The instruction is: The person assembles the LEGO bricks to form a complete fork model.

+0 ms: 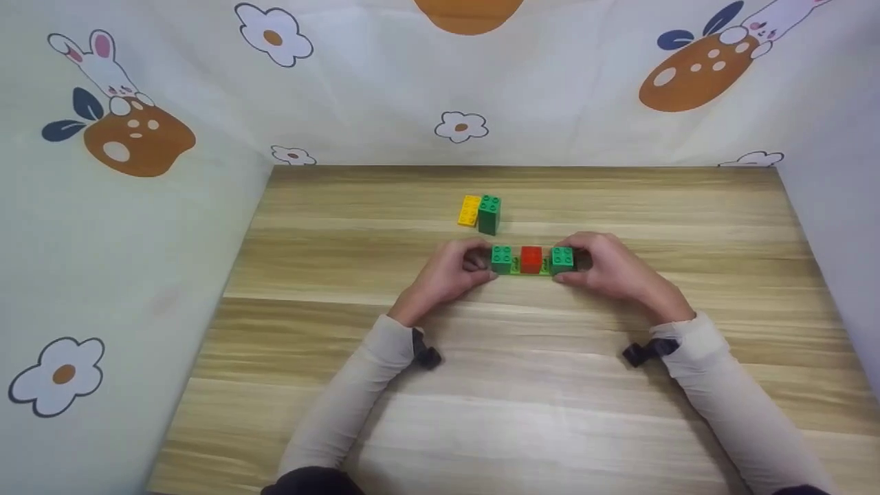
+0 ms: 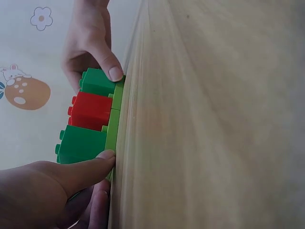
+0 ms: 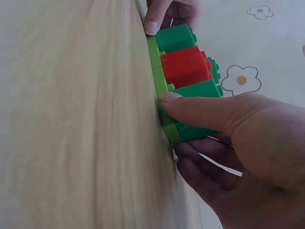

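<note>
A row of toy building bricks lies on the table: a red brick stands between a left green brick and a right green brick. Under them runs a light green base, with a seam visible beneath the red brick. My left hand pinches the row's left end, its thumb low against the base. At the other end my right hand grips the row, thumb on the near side of the base and fingers behind. The far side of the row is partly hidden by the fingers.
Behind the row stands a taller green brick. A flat yellow brick lies next to it on the left. A printed cloth wall rises along the back edge of the wooden table.
</note>
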Available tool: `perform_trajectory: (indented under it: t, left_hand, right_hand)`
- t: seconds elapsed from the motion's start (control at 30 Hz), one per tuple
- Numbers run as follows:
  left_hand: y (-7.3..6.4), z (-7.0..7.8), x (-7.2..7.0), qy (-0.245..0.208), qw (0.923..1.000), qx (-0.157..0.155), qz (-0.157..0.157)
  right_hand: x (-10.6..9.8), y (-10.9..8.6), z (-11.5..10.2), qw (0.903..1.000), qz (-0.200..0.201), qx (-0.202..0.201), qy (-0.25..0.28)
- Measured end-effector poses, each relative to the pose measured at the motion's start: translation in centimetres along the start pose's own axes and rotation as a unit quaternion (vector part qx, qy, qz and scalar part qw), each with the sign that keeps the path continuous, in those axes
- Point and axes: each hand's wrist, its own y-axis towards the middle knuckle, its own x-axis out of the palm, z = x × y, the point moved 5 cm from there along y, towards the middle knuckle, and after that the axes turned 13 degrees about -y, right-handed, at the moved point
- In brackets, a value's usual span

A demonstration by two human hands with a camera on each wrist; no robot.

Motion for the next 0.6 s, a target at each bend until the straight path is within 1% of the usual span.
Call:
perform_trajectory:
  t: [0.23, 0.37, 0.4, 0.47, 0.53, 0.6]
  left_hand:
    - [0.0, -0.1, -0.4, 0.001, 0.9999, -0.01, -0.008]
    - [0.1, -0.1, -1.3, -0.005, 0.9998, -0.021, 0.004]
    - [0.2, -0.1, -1.6, -0.004, 0.9996, -0.023, 0.013]
    - [0.4, 0.0, -2.3, 0.002, 0.9988, -0.023, 0.043]
    - [0.6, 0.0, -3.1, 0.016, 0.9961, -0.022, 0.083]
    - [0.9, 0.0, -3.9, 0.028, 0.9917, -0.023, 0.123]
  right_hand:
    - [0.2, 0.2, 0.0, 1.0, 0.001, 0.003, 0.003]
    - [0.3, 0.2, 0.1, 1.0, 0.002, 0.004, 0.003]
    - [0.3, 0.2, 0.1, 1.0, 0.001, 0.004, 0.004]
    - [0.2, 0.2, 0.1, 1.0, -0.001, 0.005, 0.003]
    - [0.2, 0.2, 0.1, 1.0, -0.005, 0.007, 0.003]
    - [0.3, 0.3, 0.1, 0.9999, -0.007, 0.008, 0.006]
